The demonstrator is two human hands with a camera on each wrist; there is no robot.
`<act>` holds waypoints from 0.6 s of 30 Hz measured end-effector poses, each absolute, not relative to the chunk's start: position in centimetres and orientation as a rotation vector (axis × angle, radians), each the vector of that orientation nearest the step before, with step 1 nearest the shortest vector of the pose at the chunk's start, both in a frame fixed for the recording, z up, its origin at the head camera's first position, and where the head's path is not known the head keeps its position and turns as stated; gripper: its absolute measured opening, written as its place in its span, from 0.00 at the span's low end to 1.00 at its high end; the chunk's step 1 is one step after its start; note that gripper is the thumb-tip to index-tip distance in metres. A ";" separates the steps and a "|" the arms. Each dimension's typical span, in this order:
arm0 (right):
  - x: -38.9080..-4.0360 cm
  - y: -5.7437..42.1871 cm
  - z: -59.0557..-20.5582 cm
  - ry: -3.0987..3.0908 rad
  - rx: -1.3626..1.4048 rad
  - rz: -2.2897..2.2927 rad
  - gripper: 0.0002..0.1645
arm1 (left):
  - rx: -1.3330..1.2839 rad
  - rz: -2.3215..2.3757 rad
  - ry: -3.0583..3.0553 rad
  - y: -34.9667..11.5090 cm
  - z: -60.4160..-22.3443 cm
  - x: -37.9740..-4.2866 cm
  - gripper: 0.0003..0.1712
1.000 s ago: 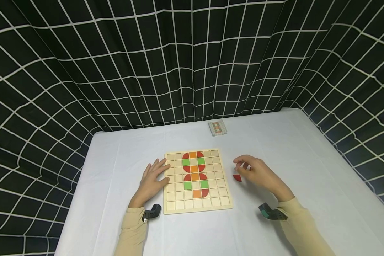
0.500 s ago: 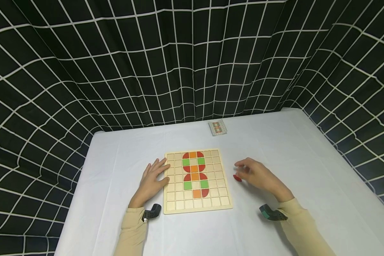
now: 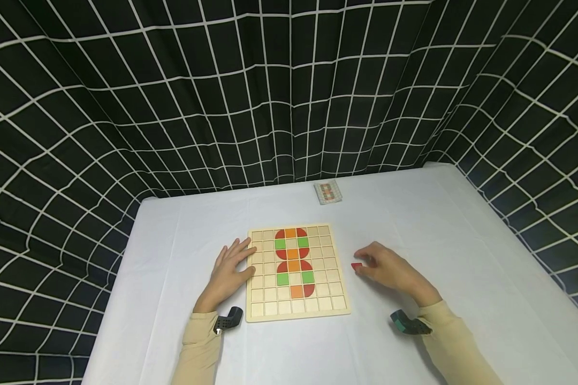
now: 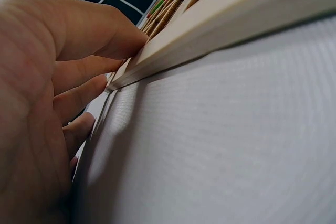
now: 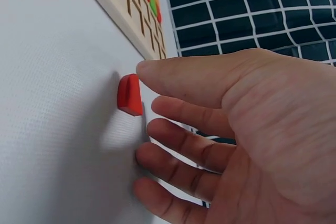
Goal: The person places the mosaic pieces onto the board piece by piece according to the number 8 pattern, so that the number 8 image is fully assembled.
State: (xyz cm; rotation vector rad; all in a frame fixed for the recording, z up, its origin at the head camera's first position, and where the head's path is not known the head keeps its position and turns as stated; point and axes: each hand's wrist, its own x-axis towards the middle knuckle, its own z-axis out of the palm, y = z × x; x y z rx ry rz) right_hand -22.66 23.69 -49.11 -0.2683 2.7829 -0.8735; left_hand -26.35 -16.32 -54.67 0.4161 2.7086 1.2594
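Note:
A pale wooden grid board (image 3: 265,308) lies on the table, with red rounded tiles, orange squares (image 3: 294,266) and green squares (image 3: 282,279) set in its middle columns. Along its left edge rests my left hand (image 3: 228,275), fingers spread, fingertips on the rim. In the left wrist view the fingertips (image 4: 134,40) touch that rim. To the right of the board, my right hand (image 3: 390,270) is low over the cloth with relaxed fingers. Its thumb tip is at a loose red rounded tile (image 5: 129,94), touching or nearly so; the other fingers stand apart from it.
Beyond the board, a small patterned card (image 3: 328,192) lies near the table's far edge. White cloth covers the table (image 3: 414,214). A black curtain with white grid lines (image 3: 289,107) hangs behind and at both sides.
My right hand has come slightly down toward me, its thumb reaching the loose red tile. That tile now shows a different outline, turned or partly covered. The left hand has stayed still.

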 end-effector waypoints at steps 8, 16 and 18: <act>-22.6 23.6 -49.3 2.804 -0.271 -0.808 0.18 | 0.404 1.248 2.697 -16.4 -54.6 -26.3 0.31; -22.5 23.4 -49.5 2.815 -0.278 -0.790 0.10 | 0.391 1.242 2.700 -16.3 -54.6 -26.3 0.31; -22.5 23.3 -49.5 2.812 -0.291 -0.799 0.09 | 0.390 1.243 2.703 -16.3 -54.6 -26.3 0.31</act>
